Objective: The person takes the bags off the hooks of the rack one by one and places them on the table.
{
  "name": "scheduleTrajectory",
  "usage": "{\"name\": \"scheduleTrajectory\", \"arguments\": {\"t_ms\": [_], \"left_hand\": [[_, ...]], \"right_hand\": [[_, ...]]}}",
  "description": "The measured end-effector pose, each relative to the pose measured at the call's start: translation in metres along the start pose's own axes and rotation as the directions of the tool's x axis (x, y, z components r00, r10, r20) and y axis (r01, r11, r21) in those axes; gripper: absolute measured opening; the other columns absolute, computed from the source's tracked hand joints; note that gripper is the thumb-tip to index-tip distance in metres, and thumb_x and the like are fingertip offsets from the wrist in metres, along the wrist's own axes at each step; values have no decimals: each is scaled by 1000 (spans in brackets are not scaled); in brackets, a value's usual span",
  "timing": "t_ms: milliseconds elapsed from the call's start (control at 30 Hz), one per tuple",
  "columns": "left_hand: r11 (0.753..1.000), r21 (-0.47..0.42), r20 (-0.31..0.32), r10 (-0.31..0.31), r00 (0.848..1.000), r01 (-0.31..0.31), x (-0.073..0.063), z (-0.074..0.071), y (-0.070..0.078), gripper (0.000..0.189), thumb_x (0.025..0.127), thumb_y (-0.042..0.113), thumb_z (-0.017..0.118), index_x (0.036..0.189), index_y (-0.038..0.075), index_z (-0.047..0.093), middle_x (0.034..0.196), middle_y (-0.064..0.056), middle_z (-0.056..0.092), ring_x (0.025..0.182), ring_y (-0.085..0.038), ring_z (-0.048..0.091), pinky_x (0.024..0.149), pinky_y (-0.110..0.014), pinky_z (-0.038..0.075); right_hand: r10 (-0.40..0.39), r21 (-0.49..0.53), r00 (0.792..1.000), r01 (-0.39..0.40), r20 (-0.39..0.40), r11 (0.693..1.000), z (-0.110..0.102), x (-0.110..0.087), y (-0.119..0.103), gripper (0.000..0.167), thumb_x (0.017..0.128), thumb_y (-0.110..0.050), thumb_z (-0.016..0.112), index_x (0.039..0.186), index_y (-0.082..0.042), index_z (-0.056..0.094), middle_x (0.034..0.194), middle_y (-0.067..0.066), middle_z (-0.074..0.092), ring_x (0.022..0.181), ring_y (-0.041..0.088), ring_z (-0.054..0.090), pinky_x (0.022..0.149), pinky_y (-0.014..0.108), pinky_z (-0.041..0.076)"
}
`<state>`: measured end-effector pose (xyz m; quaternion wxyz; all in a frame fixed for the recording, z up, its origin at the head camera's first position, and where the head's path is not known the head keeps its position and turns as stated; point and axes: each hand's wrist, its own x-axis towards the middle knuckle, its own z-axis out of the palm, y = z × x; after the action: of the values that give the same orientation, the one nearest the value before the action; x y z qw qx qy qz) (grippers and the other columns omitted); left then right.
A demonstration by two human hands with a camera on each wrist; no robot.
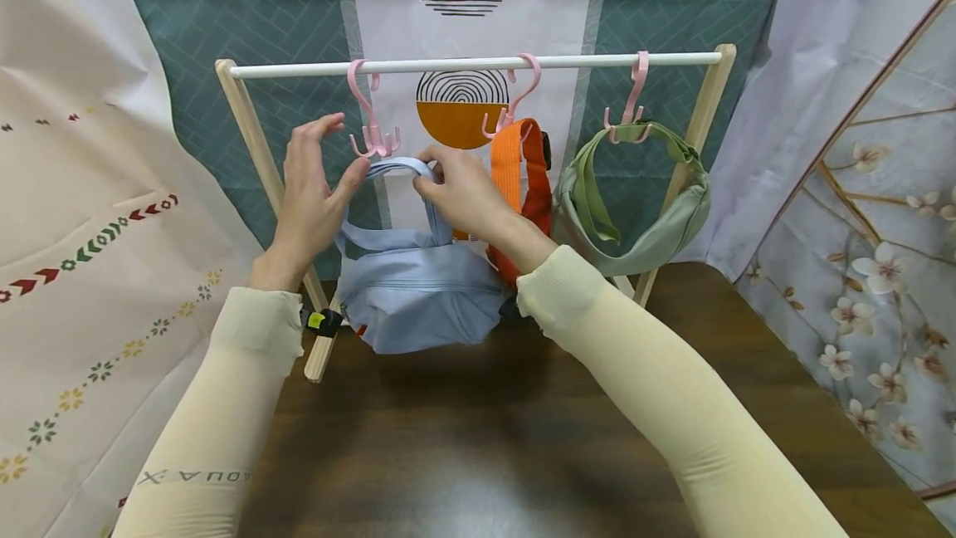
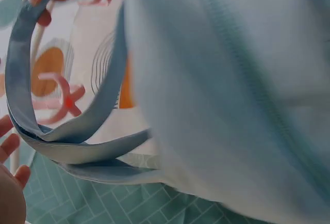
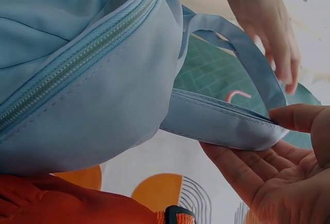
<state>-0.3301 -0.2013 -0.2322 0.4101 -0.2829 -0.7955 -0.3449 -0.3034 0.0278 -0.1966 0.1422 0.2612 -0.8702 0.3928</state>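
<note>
A light blue waist bag (image 1: 421, 293) hangs below the left end of the rack, its strap (image 1: 403, 163) raised in a loop. My right hand (image 1: 470, 193) pinches that loop between thumb and fingers, as the right wrist view also shows. Raised at the left of the loop, my left hand (image 1: 309, 189) has its fingers extended and its thumb close to the strap; the right wrist view shows it apart from the strap. Just above the loop, a pink multi-prong hook (image 1: 376, 135) hangs from the white rail (image 1: 456, 65).
An orange bag (image 1: 508, 181) hangs on the middle pink hook (image 1: 515, 106), close behind my right wrist. Farther right, a green waist bag (image 1: 650, 231) hangs on a third pink hook (image 1: 635, 106). The wooden rack leg (image 1: 250, 135) stands left, on the brown table (image 1: 463, 455).
</note>
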Motion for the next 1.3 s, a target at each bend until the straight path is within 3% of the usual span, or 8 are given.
{"name": "scheduleTrajectory", "arguments": {"t_ms": [133,333,433,567,833,933,1133,1300], "left_hand": [[998,-55,-8,-4,1000,3,-17,0,3,67,105,41,59,157,7,35,147,-22,41,140,-31,36,116,-48,27],[962,-184,140,-176,974,200,-53,1,-4,80,104,47,60,165,13,21,154,-21,33,141,-34,35,116,-55,26],[917,-250,271,-243,931,312,-68,-1,-13,79,106,39,58,166,14,14,154,-21,33,142,-37,36,114,-59,28],[859,-268,447,-290,846,436,-83,-5,-26,72,110,32,53,165,12,12,152,-21,39,139,-38,40,110,-55,34],[846,-180,570,-326,754,502,-94,-7,-41,73,105,21,65,162,6,23,130,-20,56,107,-18,58,86,-19,47],[851,-148,551,-352,756,504,-94,-6,-41,68,102,22,71,157,3,36,130,-20,60,104,-17,59,85,-19,47],[856,-217,501,-315,806,469,-87,-6,-36,59,99,18,74,152,13,50,138,-13,61,109,-14,61,87,-20,49],[797,-404,507,-214,835,450,-81,-4,-31,74,97,2,72,162,19,38,147,-5,60,121,-13,63,93,-23,51]], "right_hand": [[-5,23,1000,5,-7,1000,-9,-1,-5,24,105,-15,63,125,-2,66,83,9,64,70,20,56,61,26,45],[8,57,1000,-8,0,998,-18,-2,-8,23,105,-15,63,124,-3,65,83,10,64,68,21,56,60,26,44],[10,68,1000,-9,-13,998,-21,-2,-8,23,105,-14,63,124,-2,65,85,11,66,69,21,56,61,26,44],[6,81,999,-3,-35,997,-24,-2,-9,23,104,-13,63,124,-2,66,90,12,70,74,20,60,63,26,46],[-6,121,1000,6,-8,993,-24,-4,-4,23,105,-14,63,125,-4,65,88,9,69,73,21,61,61,27,45],[-25,129,999,22,22,991,-24,-5,-1,21,105,-15,63,123,-5,65,89,9,70,78,20,62,66,28,47],[-47,167,995,32,85,986,-26,-6,6,23,106,-13,61,126,-2,63,97,13,72,86,21,65,75,30,53],[-16,163,995,-1,99,987,-27,-7,14,26,107,-14,59,130,-2,61,104,14,72,90,22,67,78,33,54]]}}
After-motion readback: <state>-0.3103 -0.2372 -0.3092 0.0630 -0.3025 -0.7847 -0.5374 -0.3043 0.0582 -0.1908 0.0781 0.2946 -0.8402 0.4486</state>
